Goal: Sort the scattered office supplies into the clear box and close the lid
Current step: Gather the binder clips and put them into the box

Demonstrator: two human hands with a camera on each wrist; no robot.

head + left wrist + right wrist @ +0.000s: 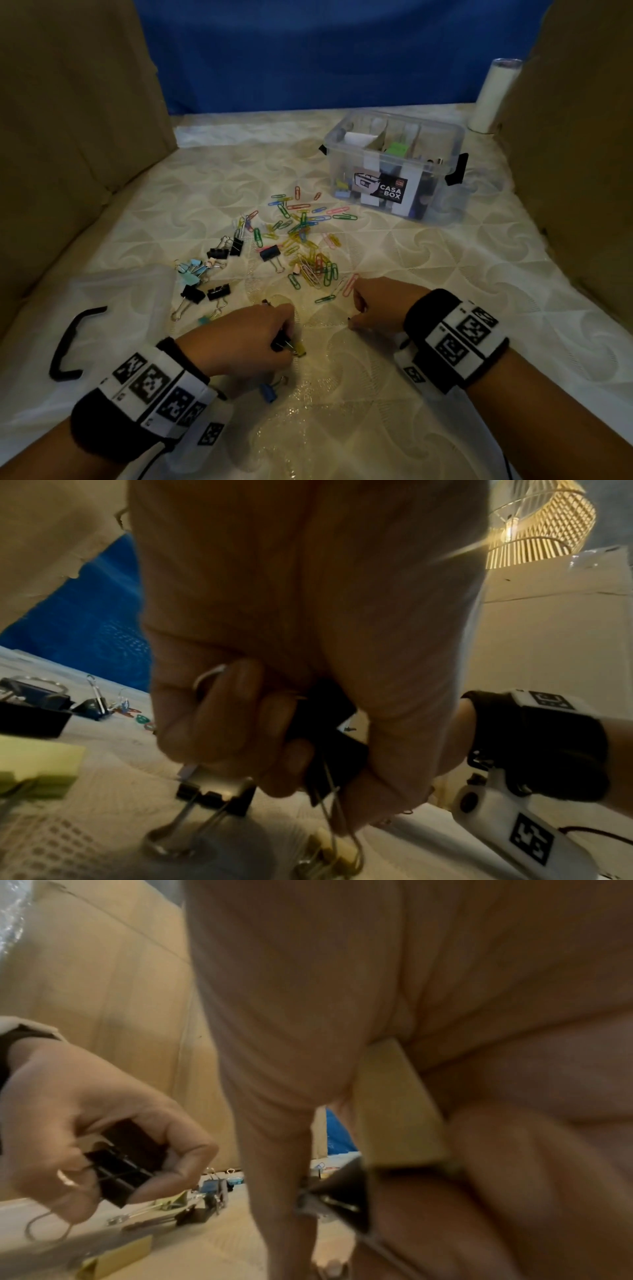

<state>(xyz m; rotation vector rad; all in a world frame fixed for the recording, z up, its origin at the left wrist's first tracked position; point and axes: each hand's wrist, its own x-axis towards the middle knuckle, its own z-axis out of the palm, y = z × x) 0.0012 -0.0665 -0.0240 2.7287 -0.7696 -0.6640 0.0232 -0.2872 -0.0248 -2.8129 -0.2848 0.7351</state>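
My left hand (286, 337) is curled round black binder clips (325, 737), low over the mattress, with a yellow binder clip (299, 350) at its fingertips. My right hand (354, 315), a little to the right, grips a yellow binder clip (394, 1110) and a black one (346, 1196) in its closed fingers. The clear box (442, 164) stands open at the back right, with supplies in its compartments. Coloured paper clips (301, 233) lie scattered in front of it. More binder clips (205, 274) lie to the left of my hands, and a blue one (269, 392) under my left wrist.
The clear lid (120, 294) with its black handle (68, 342) lies at the near left. Cardboard walls (68, 137) close in both sides, a blue sheet (308, 51) the back. A white cylinder (493, 96) stands at the back right corner.
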